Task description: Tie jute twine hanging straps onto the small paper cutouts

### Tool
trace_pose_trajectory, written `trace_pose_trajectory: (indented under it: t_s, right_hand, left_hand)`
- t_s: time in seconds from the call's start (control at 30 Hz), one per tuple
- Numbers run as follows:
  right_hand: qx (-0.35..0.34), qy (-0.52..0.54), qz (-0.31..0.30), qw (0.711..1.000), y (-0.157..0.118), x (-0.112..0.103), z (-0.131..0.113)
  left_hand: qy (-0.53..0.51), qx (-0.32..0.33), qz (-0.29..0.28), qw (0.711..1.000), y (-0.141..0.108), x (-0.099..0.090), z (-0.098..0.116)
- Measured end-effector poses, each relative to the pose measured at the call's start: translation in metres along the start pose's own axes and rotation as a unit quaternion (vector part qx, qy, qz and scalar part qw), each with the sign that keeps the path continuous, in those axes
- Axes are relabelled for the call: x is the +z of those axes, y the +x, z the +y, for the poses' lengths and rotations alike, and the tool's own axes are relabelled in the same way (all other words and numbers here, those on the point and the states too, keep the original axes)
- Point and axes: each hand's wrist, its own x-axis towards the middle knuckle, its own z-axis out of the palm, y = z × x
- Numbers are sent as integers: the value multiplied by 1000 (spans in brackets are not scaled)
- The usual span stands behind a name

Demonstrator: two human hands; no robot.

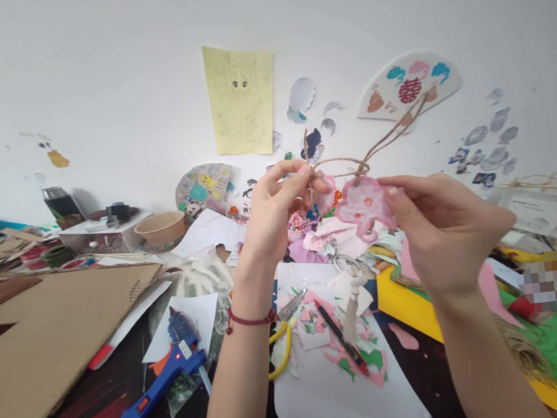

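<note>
My left hand point(285, 201) is raised over the table, its thumb and fingers pinching brown twine point(336, 160). A pink flower-shaped piece point(366, 207) with small orange-red marks hangs from a knot in that twine. My right hand point(430, 218) holds the flower's right edge between thumb and fingers. Behind the fingers of my left hand a second pink piece point(325, 191) shows in part. Two twine strands rise from the knot toward the upper right. A dark red cord bracelet is round my left wrist.
White paper point(352, 412) below bears scraps, a red-black pen point(340, 336) and yellow-handled scissors point(287, 349). A blue glue gun point(162, 383) and cardboard point(72, 340) are at left. A tan bowl point(160, 228) stands behind. Yellow and green sheets and a twine roll point(526, 352) lie at right.
</note>
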Motion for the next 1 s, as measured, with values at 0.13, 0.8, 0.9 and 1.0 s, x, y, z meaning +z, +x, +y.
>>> trace_pose_trajectory:
  t_s: [0.13,0.8,0.9,1.0]
  right_hand:
    - [2,0,-5,1000,0,0,-1]
    - [7,-6,-3,1000,1,-3,-3]
    - [7,-11,-3,1000,1,-2,-3]
    - [4,-12,-3,1000,1,-2,-4]
  left_hand:
    - [-4,-1,-2,1000,1,0,0]
    - [7,0,0,1000,0,1,0]
    - [4,0,0,1000,0,1,0]
    - [0,1,-2,1000,0,0,0]
